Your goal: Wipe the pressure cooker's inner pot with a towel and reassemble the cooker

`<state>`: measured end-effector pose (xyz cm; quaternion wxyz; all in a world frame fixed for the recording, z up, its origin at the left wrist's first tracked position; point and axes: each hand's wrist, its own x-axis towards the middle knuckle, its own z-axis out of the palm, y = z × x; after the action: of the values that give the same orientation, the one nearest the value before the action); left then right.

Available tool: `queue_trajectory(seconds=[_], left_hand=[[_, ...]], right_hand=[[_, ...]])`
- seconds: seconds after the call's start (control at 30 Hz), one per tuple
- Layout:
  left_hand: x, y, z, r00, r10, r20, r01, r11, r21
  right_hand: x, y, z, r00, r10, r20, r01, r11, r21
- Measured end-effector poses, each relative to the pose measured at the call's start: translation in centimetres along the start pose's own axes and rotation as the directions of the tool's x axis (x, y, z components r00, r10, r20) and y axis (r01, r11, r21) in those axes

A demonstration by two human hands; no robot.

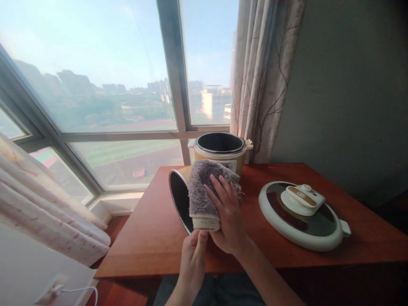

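Hands (210, 229) on towel-hidden inner pot (179, 197)

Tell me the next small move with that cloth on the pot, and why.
Probably slide the right hand and grey cloth further around the tilted inner pot. The cloth covers only the pot's upper outside, the left hand steadies it from below, and its base stays hidden.

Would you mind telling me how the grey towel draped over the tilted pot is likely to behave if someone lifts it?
The towel looks floppy: it drapes over the inner pot and follows its curve. Its shaggy pile suggests it is light and grips rather than slides. Held only by the right hand, its folded layers would probably sag open.
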<state>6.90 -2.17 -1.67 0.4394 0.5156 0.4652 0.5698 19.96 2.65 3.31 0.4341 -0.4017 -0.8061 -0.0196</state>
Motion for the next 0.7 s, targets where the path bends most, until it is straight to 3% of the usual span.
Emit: queue_trajectory(seconds=[0.2, 0.33, 0.5, 0.6, 0.7], left_hand=[[1.2, 2.9, 0.3, 0.983, -0.182, -0.031, 0.166, 0.944, -0.286], [1.2, 4.6, 0.7, 0.953, -0.303, -0.027, 0.277, 0.901, -0.335], [1.0, 4.4, 0.5, 0.961, -0.27, -0.053, 0.238, 0.913, -0.331], [0.6, 3.7, 0.4, 0.983, -0.183, -0.03, 0.17, 0.953, -0.251], [-0.3, 3.1, 0.3, 0.993, -0.116, 0.021, 0.118, 0.985, -0.128]], right_hand=[[-6.2, -0.3, 4.1, 0.989, 0.078, -0.122, -0.072, 0.996, 0.059], [-7.9, -0.3, 5.1, 0.982, 0.086, -0.169, -0.081, 0.996, 0.037], [-4.9, -0.3, 2.8, 0.985, 0.041, -0.168, -0.044, 0.999, -0.015], [-1.1, -0.6, 0.6, 0.989, 0.018, -0.144, -0.019, 1.0, -0.009], [3.3, -1.2, -1.3, 0.998, 0.037, -0.043, -0.038, 0.999, -0.013]])
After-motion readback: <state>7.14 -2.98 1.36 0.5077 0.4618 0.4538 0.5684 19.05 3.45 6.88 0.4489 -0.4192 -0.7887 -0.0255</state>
